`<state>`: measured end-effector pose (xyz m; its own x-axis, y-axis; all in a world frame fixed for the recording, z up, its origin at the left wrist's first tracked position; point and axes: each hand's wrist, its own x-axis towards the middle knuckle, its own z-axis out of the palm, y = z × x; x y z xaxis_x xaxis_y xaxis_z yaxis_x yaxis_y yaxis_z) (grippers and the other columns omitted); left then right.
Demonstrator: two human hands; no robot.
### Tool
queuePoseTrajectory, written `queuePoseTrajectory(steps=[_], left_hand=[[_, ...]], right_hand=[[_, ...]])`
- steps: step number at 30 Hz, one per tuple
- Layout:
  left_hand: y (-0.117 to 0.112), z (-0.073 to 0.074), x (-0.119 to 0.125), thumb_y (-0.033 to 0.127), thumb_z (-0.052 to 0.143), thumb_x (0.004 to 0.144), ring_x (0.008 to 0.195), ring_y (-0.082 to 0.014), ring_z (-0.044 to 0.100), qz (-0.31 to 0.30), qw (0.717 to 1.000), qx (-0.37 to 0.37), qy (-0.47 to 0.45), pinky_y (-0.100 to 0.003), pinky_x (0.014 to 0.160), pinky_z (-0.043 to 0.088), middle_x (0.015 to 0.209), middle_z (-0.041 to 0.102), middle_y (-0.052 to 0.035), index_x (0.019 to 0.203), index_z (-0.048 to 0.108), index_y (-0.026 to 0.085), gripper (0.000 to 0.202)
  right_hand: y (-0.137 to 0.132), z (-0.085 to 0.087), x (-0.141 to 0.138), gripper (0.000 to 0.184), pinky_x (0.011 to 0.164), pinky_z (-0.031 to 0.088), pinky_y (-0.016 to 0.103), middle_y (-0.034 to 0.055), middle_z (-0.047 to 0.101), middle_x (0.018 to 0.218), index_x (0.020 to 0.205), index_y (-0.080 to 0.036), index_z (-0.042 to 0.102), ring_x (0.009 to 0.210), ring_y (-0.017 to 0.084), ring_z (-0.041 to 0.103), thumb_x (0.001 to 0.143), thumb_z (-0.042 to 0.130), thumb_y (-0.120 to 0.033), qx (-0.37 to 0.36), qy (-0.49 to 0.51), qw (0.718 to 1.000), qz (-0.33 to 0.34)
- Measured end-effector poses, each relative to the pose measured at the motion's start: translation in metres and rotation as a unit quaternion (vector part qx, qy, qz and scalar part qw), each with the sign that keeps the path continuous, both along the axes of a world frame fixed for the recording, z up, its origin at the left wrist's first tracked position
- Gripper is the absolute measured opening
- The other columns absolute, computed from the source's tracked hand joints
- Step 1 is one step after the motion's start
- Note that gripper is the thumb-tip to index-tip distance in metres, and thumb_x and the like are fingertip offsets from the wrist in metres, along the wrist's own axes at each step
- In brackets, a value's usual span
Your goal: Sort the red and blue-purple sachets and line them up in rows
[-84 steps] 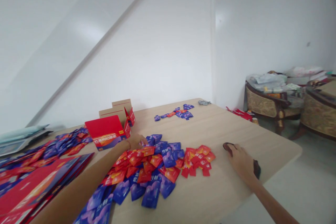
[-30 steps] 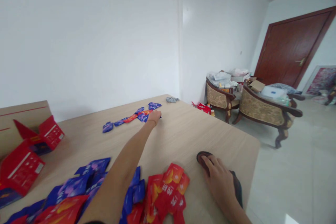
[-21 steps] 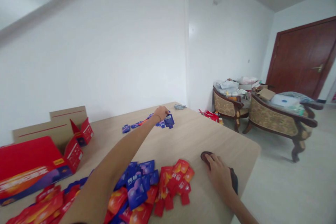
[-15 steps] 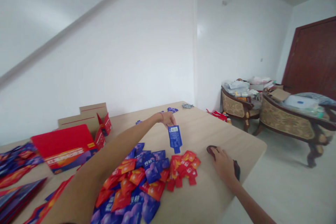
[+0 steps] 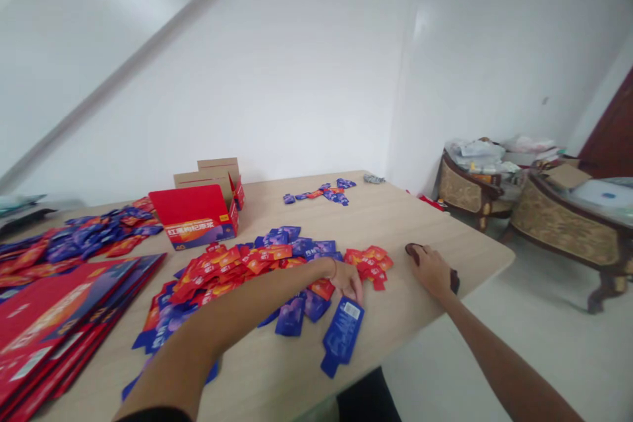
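At table (image 5: 395,227), left hand (image 5: 347,278) pinches one blue pouch (image 5: 343,331); beyond, two armchairs (image 5: 554,224).

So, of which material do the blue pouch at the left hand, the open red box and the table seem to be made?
Blue pouch: probably plastic or foil film; it looks smooth, thin and flat.
Open red box: likely cardboard with a printed face, since plain brown shows on upright flaps.
Table: pale, matte, with faint grain lines; wood or laminate, I cannot tell.
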<state>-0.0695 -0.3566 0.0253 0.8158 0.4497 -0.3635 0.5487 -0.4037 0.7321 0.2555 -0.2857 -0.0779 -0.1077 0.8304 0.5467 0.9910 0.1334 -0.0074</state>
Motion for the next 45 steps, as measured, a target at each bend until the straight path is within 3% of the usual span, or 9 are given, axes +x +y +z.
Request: queuePoseTrajectory(steps=[5, 9, 14, 17, 22, 27, 33, 39, 45], left_hand=[[-0.024, 0.010, -0.008, 0.004, 0.056, 0.095, 0.100, -0.0213, 0.072, 0.079, 0.986, 0.144, -0.014, -0.033, 0.090, 0.057, 0.103, 0.076, -0.0067, 0.102, 0.074, 0.011, 0.020], [-0.094, 0.011, -0.025, 0.008, 0.047, 0.100, 0.124, -0.0256, 0.061, 0.146, 0.955, 0.255, -0.040, -0.037, 0.105, 0.048, 0.130, 0.068, -0.0105, 0.120, 0.070, 0.018, 0.031], [-0.206, -0.033, -0.028, 0.019, 0.056, 0.100, 0.097, -0.0240, 0.070, 0.122, 0.875, 0.458, 0.102, -0.033, 0.080, 0.057, 0.106, 0.074, -0.0067, 0.113, 0.068, 0.019, 0.017], [-0.237, -0.060, -0.028, 0.024, 0.052, 0.104, 0.113, -0.0264, 0.068, 0.088, 0.817, 0.558, 0.110, -0.036, 0.089, 0.058, 0.124, 0.072, -0.0122, 0.129, 0.064, 0.014, 0.030], [-0.239, -0.089, -0.039, 0.033, 0.043, 0.109, 0.115, -0.0256, 0.069, 0.102, 0.781, 0.608, 0.096, -0.036, 0.095, 0.057, 0.127, 0.072, -0.0144, 0.127, 0.068, 0.011, 0.038], [-0.241, -0.106, -0.048, 0.027, 0.050, 0.107, 0.125, -0.0251, 0.065, 0.105, 0.772, 0.625, 0.047, -0.035, 0.103, 0.053, 0.134, 0.069, -0.0145, 0.131, 0.065, 0.010, 0.033], [-0.244, -0.106, -0.051, 0.023, 0.044, 0.108, 0.128, -0.0269, 0.064, 0.085, 0.797, 0.595, 0.057, -0.038, 0.107, 0.051, 0.137, 0.066, -0.0181, 0.135, 0.061, 0.007, 0.035], [-0.241, -0.108, -0.051, 0.025, 0.045, 0.108, 0.130, -0.0281, 0.062, 0.086, 0.802, 0.589, 0.048, -0.039, 0.109, 0.049, 0.137, 0.066, -0.0184, 0.139, 0.058, 0.005, 0.038], [-0.239, -0.112, -0.052, 0.026, 0.049, 0.108, 0.130, -0.0275, 0.062, 0.088, 0.782, 0.617, 0.026, -0.037, 0.108, 0.047, 0.136, 0.067, -0.0175, 0.136, 0.059, 0.005, 0.036]], right_hand=[[-0.006, 0.003, -0.001, 0.059, 0.093, 0.042, 0.048, 0.0196, 0.061, 0.134, 0.153, -0.017, 0.043, 0.117, 0.035, 0.053, 0.097, 0.048, -0.035, 0.024, -0.004, 1.000, 0.000], [0.002, 0.000, 0.013, 0.056, 0.097, 0.043, 0.046, 0.0152, 0.054, 0.148, 0.151, -0.024, 0.049, 0.126, 0.034, 0.051, 0.095, 0.050, -0.031, -0.018, -0.006, 0.998, 0.060], [0.003, 0.007, 0.019, 0.045, 0.093, 0.042, 0.036, 0.0120, 0.062, 0.138, 0.138, -0.024, 0.064, 0.113, 0.026, 0.057, 0.095, 0.051, -0.022, -0.098, -0.012, 0.990, 0.102], [-0.011, 0.024, 0.008, 0.039, 0.085, 0.041, 0.032, 0.0117, 0.068, 0.118, 0.130, -0.021, 0.069, 0.101, 0.023, 0.061, 0.093, 0.054, -0.021, -0.125, 0.005, 0.990, 0.063], [-0.059, 0.061, -0.023, 0.036, 0.081, 0.044, 0.031, 0.0082, 0.071, 0.114, 0.123, -0.022, 0.071, 0.093, 0.021, 0.065, 0.089, 0.057, -0.023, -0.086, 0.091, 0.990, 0.066], [-0.149, 0.090, -0.079, 0.038, 0.096, 0.048, 0.032, 0.0065, 0.069, 0.125, 0.125, -0.027, 0.070, 0.110, 0.023, 0.063, 0.090, 0.057, -0.022, -0.068, 0.080, 0.951, 0.291], [-0.225, 0.090, -0.151, 0.035, 0.084, 0.047, 0.035, 0.0068, 0.068, 0.121, 0.122, -0.027, 0.066, 0.106, 0.025, 0.057, 0.088, 0.065, -0.022, -0.216, -0.099, 0.864, 0.444], [-0.207, 0.070, -0.157, 0.036, 0.083, 0.045, 0.037, 0.0073, 0.066, 0.122, 0.125, -0.026, 0.065, 0.107, 0.026, 0.054, 0.090, 0.063, -0.025, -0.233, -0.131, 0.848, 0.457], [-0.152, 0.071, -0.134, 0.039, 0.091, 0.046, 0.038, 0.0081, 0.067, 0.126, 0.126, -0.024, 0.069, 0.110, 0.025, 0.055, 0.089, 0.059, -0.017, -0.200, -0.098, 0.896, 0.384]])
